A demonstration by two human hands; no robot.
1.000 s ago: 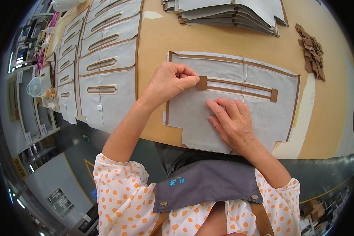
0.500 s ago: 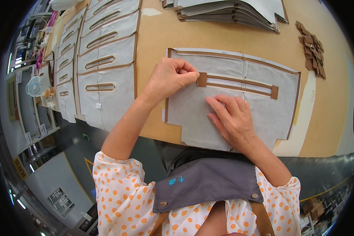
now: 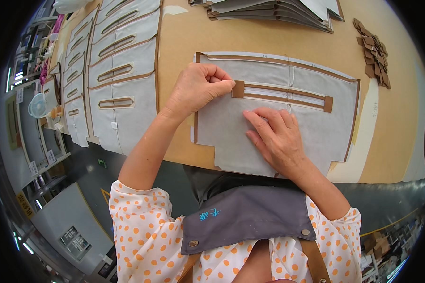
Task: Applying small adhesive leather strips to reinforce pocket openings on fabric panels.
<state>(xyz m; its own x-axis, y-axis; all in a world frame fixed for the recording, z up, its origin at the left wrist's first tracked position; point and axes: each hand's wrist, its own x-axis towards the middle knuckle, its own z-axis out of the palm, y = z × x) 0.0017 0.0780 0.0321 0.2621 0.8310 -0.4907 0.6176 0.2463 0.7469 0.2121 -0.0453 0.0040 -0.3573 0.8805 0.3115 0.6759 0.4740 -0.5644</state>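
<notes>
A grey fabric panel (image 3: 217, 120) with brown-bound edges lies flat in front of me. Across its upper part runs a long slot with brown borders (image 3: 283, 93). A small brown square patch (image 3: 239, 89) covers the slot's left end, and a second brown patch (image 3: 328, 104) covers the right end. My left hand (image 3: 200, 87) has thumb and forefinger pinched at the left edge of the left patch. Below the slot, my right hand (image 3: 277, 137) rests on the panel with its fingers loosely bent and apart, holding nothing.
Similar grey panels with slots (image 3: 123, 87) overlap in rows on the left of the table. A stack of folded grey pieces (image 3: 274, 10) lies at the back. Loose brown patches (image 3: 375, 56) are heaped at the far right. The table's front edge runs just below the panel.
The whole view has shifted slightly, with the table appearing a little higher and further left. Both hands keep nearly the same place and pose on the panel.
</notes>
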